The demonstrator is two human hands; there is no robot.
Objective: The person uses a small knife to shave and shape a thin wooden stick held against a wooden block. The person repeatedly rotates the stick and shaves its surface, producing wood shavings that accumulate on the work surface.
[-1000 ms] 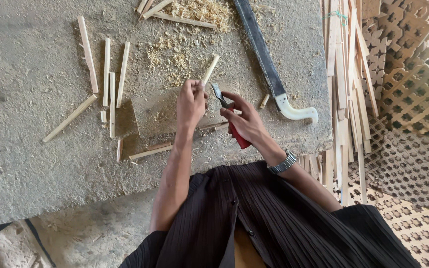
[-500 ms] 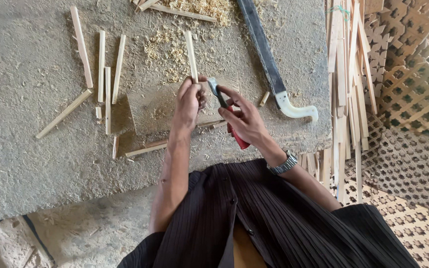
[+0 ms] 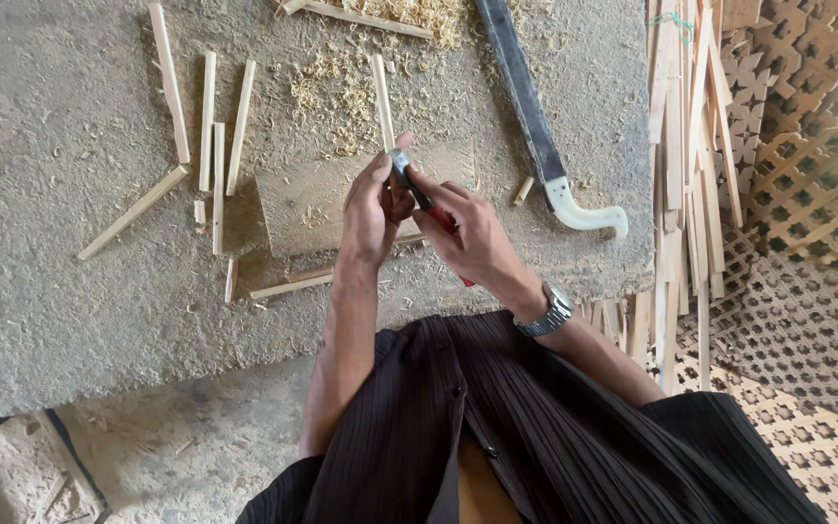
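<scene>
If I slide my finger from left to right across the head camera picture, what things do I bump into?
Loose wood sticks → flat board → left hand holding a stick → right hand with a red-handled knife → big blade with white handle → bundle of wood strips → lattice panels.

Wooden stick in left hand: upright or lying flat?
Held up off the slab: the left hand grips the wooden stick, with its far end pointing away.

Even soft daylight, glare at the top-right corner, faint shadows, sharp focus, slight wide-angle stretch at edges
</scene>
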